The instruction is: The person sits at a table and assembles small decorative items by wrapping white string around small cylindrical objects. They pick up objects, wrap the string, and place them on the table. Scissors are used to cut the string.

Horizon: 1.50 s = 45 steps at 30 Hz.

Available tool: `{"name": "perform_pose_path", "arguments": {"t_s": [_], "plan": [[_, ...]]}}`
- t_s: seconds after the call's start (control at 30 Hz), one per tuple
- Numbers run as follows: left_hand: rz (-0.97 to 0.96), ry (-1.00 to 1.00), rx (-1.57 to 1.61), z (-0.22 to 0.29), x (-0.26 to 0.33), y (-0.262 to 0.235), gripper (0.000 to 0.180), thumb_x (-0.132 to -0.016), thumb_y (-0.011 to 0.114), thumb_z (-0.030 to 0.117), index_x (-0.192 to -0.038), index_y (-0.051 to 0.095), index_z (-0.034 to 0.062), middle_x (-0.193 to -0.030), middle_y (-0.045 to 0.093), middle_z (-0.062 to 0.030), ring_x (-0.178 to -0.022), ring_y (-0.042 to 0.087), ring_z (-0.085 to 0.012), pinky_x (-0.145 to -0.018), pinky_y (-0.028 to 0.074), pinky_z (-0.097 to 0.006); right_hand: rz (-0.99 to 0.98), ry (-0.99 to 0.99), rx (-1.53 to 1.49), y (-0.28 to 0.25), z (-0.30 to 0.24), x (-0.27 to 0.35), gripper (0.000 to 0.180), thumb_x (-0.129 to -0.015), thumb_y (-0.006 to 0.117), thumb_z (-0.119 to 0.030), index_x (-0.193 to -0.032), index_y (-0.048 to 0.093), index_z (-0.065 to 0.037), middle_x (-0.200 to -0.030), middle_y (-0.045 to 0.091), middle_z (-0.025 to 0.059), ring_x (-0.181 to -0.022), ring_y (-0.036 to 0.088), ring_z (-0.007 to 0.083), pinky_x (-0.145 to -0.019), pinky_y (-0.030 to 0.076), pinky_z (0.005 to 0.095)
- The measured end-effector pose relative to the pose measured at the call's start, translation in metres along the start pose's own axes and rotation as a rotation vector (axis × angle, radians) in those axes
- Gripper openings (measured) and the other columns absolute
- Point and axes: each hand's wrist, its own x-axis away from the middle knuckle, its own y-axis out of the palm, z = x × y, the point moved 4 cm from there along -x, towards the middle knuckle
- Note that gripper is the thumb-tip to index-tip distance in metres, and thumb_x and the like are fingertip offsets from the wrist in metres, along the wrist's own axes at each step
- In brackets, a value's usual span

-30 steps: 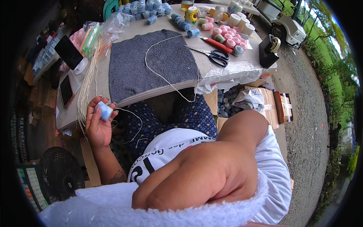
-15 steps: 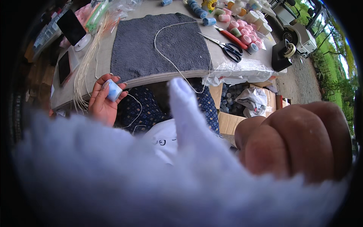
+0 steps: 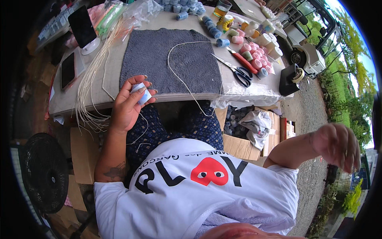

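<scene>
My left hand (image 3: 128, 104) grips a small blue-and-white cylinder (image 3: 144, 96) between thumb and fingers, just over the near left edge of a grey towel mat (image 3: 153, 51). A thin white cord (image 3: 146, 126) dangles below that hand, over my patterned trousers. My right hand (image 3: 336, 144) is raised far out to the right, fingers loosely bent downward, with nothing visible in it. A longer white cord (image 3: 172, 68) curves across the mat from the blue cylinders (image 3: 223, 42) at its far right and drops over the table edge. A light towel (image 3: 234, 209) lies around my neck.
Black-handled scissors (image 3: 242, 75), a red-handled tool (image 3: 242, 63) and pink cylinders (image 3: 256, 53) lie right of the mat. A tape dispenser (image 3: 292, 79) stands at the right edge. Loose cords (image 3: 89, 89) hang at left, near a phone (image 3: 68, 71). A fan (image 3: 43, 171) stands lower left.
The light towel that covered the lower view has dropped to my neck. My right hand has moved away from close by, outward to the right. My left hand still holds the cylinder.
</scene>
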Motion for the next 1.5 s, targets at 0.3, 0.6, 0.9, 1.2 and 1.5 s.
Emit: {"name": "perform_pose_path", "arguments": {"t_s": [0.3,0.6,0.9,1.2,1.5], "plan": [[0.199,0.208,-0.292,-0.024,-0.051,-0.037,0.025,-0.093,0.049,0.004,-0.118,0.046,0.0052,-0.107,0.052,-0.0071,-0.097,0.058,-0.0194,-0.083,0.052,-0.036,0.683,0.948,1.567,-0.153,0.231,0.136,0.020,-0.088,0.054,-0.014,-0.101,0.062,-0.001,-0.099,0.060,0.0226,-0.091,0.058,0.0375,-0.081,0.046,0.0423],[0.122,0.236,-0.312,-0.025,-0.046,-0.036,0.033,-0.095,0.044,0.007,-0.127,0.037,0.0063,-0.114,0.047,-0.0103,-0.103,0.056,-0.0236,-0.090,0.050,-0.039,0.562,1.036,1.650,-0.168,0.230,0.142,0.021,-0.084,0.054,-0.009,-0.101,0.065,-0.004,-0.103,0.062,0.0175,-0.095,0.059,0.0343,-0.083,0.047,0.0381],[0.175,0.103,-0.090,-0.021,-0.051,-0.037,0.029,-0.098,0.042,0.015,-0.125,0.040,0.0046,-0.109,0.054,-0.0136,-0.107,0.058,-0.0301,-0.088,0.051,-0.036,0.325,1.401,1.544,-0.172,0.220,0.160,0.014,-0.078,0.051,-0.004,-0.079,0.062,0.005,-0.085,0.062,0.0270,-0.087,0.060,0.0416,-0.076,0.046,0.0477],[0.054,-0.043,0.242,-0.009,-0.040,0.010,0.030,-0.096,0.047,0.027,-0.118,0.049,0.0059,-0.105,0.059,-0.0148,-0.101,0.060,-0.0299,-0.084,0.053,-0.036,0.502,1.283,1.476,-0.131,0.187,0.170,0.024,-0.079,0.061,-0.014,-0.098,0.057,0.000,-0.103,0.059,0.0213,-0.099,0.056,0.0382,-0.085,0.044,0.0440],[0.026,-0.121,0.239,-0.017,-0.033,0.026,0.034,-0.097,0.046,0.031,-0.117,0.049,0.0036,-0.104,0.061,-0.0172,-0.104,0.060,-0.0299,-0.085,0.054,-0.033,0.634,1.336,1.338,-0.113,0.195,0.181,0.034,-0.081,0.054,-0.006,-0.115,0.056,-0.001,-0.113,0.053,0.0257,-0.105,0.054,0.0406,-0.092,0.044,0.0407]]}}
